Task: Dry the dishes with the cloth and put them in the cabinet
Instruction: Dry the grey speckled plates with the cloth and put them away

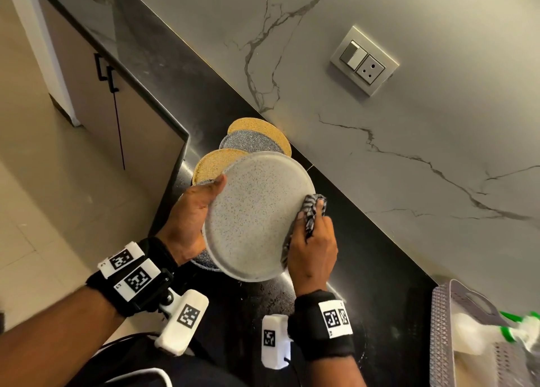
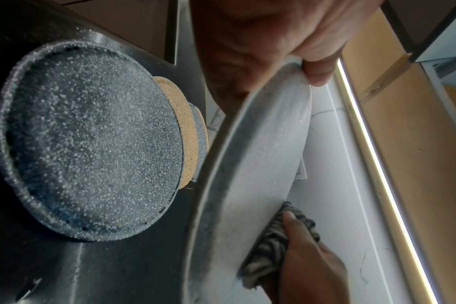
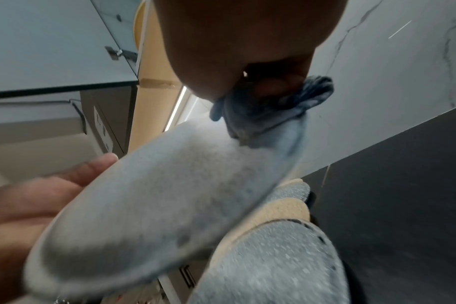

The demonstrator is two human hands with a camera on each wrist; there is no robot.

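A pale speckled grey plate [image 1: 257, 217] [image 2: 258, 164] [image 3: 156, 185] is held tilted above the black counter. My left hand [image 1: 193, 211] grips its left rim, thumb over the top edge. At the plate's right rim my right hand [image 1: 312, 240] clutches a grey striped cloth [image 1: 309, 211] [image 2: 271, 246] [image 3: 268, 109] and presses it against the rim. Below and behind lie more plates: a dark speckled one [image 2: 91, 139] [image 3: 273, 267], tan ones [image 1: 210, 164] [image 1: 263, 132] and another dark one [image 1: 251, 144].
The black counter [image 1: 380, 258] runs along a marble wall with a switch and socket panel [image 1: 363, 61]. A grey perforated basket [image 1: 444, 337] holding a green and white item sits at the right. Lower cabinet doors with black handles [image 1: 106, 75] stand at the left.
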